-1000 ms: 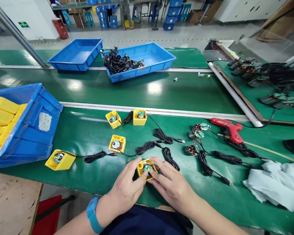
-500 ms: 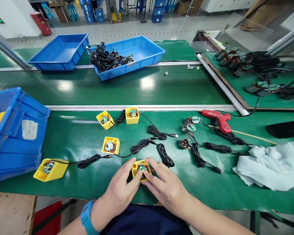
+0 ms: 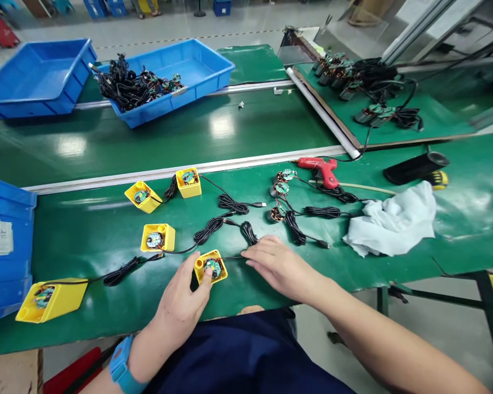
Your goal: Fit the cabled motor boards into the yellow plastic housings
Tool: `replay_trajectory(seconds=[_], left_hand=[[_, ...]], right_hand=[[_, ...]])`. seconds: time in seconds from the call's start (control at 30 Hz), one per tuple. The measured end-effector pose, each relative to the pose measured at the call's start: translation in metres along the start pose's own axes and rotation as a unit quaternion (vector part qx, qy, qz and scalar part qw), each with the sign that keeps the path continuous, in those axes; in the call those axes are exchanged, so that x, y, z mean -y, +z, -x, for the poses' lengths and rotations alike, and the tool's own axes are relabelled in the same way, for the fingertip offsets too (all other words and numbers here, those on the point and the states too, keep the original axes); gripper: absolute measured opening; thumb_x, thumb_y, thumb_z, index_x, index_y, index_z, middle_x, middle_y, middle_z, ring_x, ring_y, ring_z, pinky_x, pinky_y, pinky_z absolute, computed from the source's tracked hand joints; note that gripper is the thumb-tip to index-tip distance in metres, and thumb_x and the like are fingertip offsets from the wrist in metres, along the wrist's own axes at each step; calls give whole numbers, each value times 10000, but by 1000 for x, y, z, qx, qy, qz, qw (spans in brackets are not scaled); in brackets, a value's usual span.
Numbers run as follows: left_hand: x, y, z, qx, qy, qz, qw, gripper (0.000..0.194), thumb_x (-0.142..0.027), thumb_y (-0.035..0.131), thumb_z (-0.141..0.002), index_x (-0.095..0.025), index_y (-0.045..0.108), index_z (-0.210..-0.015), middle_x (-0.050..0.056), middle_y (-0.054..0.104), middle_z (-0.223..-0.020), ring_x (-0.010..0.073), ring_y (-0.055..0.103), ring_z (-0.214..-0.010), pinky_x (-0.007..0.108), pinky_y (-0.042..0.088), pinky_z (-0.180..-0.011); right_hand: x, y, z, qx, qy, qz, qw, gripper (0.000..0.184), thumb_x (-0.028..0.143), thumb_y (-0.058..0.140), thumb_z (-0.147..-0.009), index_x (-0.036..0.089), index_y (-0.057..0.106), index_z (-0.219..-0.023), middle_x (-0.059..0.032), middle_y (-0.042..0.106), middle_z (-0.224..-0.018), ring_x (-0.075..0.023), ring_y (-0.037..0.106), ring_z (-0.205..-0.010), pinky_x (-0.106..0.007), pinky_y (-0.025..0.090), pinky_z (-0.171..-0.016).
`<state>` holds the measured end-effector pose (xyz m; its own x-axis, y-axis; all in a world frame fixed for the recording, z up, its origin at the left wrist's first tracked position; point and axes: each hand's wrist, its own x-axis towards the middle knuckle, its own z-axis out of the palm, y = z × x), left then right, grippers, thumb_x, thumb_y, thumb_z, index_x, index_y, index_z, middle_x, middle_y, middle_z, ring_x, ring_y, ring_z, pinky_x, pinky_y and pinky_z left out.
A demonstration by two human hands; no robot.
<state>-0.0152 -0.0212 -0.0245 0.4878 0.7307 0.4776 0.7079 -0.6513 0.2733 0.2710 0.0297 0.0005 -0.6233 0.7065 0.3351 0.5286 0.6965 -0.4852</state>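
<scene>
Yellow plastic housing sits on the green bench directly in front of the person, between the two hands, with a round circuit board seated inside it. Left hand has hold of the housing from the near left side, thumb on its near edge, fingers curled around. Blue wristband on that wrist. Right hand lies flat and open just right of the housing, fingers stretched out, holding nothing. Thin black wire runs right from the housing toward those fingertips; view is poor there, so can't really tell if they touch it.

Four more yellow housings on the bench, each with a board inside. Coiled black cables trail between them. To the right, three small motors with green boards sit in a row with their own cables, near a red hot-glue gun. Crumpled white cloth beyond those, black tube past it. Blue crate at the left edge. On the far belt, a blue tray holds bundled cables and boards, next to a second blue tray.
</scene>
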Motion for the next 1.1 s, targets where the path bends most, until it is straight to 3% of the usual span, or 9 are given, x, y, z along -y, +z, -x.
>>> replay_trajectory(seconds=[0.17,0.3,0.43,0.5,0.57,0.7,0.8,0.9,1.1], left_hand=[[-3,-5,-5,31,12,-57,998,329,-121,568,-1006,-158,572,-1332,235,508,-1461,325,639,-1280,443,666,-903],[-6,-9,-8,45,8,-78,996,302,-103,537,-1011,-158,575,-1305,241,499,-1457,331,625,-1294,455,660,-925],[-6,-10,-9,37,16,-60,997,299,-99,553,-1003,-139,572,-1298,246,486,-1465,345,590,-1337,474,642,-977],[-5,-9,-8,26,20,-43,999,334,-98,567,-997,-132,558,-1329,250,481,-1476,347,578,-1352,474,635,-994],[-4,-8,-7,20,20,-30,999,371,-87,577,-987,-133,548,-1354,254,476,-1491,345,574,-1361,470,629,-1008],[-1,-9,-7,22,25,-20,999,390,-79,582,-982,-159,554,-1363,237,471,-1511,333,571,-1366,467,624,-1019],[2,-13,-10,30,35,-23,999,366,-93,567,-995,-151,561,-1356,237,493,-1473,323,592,-1329,455,637,-985],[4,-17,-16,43,46,-27,998,303,-128,537,-1017,-143,589,-1315,234,535,-1417,319,615,-1293,441,649,-947],[12,-21,-14,39,79,-46,995,336,-151,505,-1028,-187,605,-1346,216,592,-1406,299,676,-1232,402,651,-933]], right_hand=[[12,-31,-29,38,-47,186,981,224,113,525,-1021,147,734,-948,-62,645,-734,-203,555,-693,-391,347,-683],[29,-31,-48,71,-30,271,959,261,70,629,-908,166,655,-666,-76,588,-685,-239,539,-731,-417,354,-718],[36,-11,-44,24,-26,174,984,110,163,628,-971,140,733,-949,-144,717,-1053,-279,616,-976,-476,433,-944],[38,-1,-38,0,-41,97,994,167,225,615,-1008,141,716,-1113,-168,684,-1266,-288,614,-1118,-475,447,-996],[39,8,-33,-1,-59,52,997,184,254,629,-1013,154,706,-1147,-175,661,-1331,-296,615,-1170,-471,467,-993],[36,17,-30,-13,-68,5,998,204,278,623,-1029,156,680,-1183,-180,683,-1317,-296,645,-1170,-469,488,-980],[29,16,-30,-33,-31,-52,998,201,265,579,-1055,148,649,-1203,-161,726,-1246,-271,683,-1122,-453,486,-965],[21,14,-32,8,-11,-90,996,212,277,575,-1064,169,652,-1230,-113,761,-1127,-232,714,-1021,-403,486,-900],[32,20,-41,52,-30,31,998,250,354,568,-1061,193,752,-1110,-92,729,-970,-209,667,-860,-364,444,-798]])
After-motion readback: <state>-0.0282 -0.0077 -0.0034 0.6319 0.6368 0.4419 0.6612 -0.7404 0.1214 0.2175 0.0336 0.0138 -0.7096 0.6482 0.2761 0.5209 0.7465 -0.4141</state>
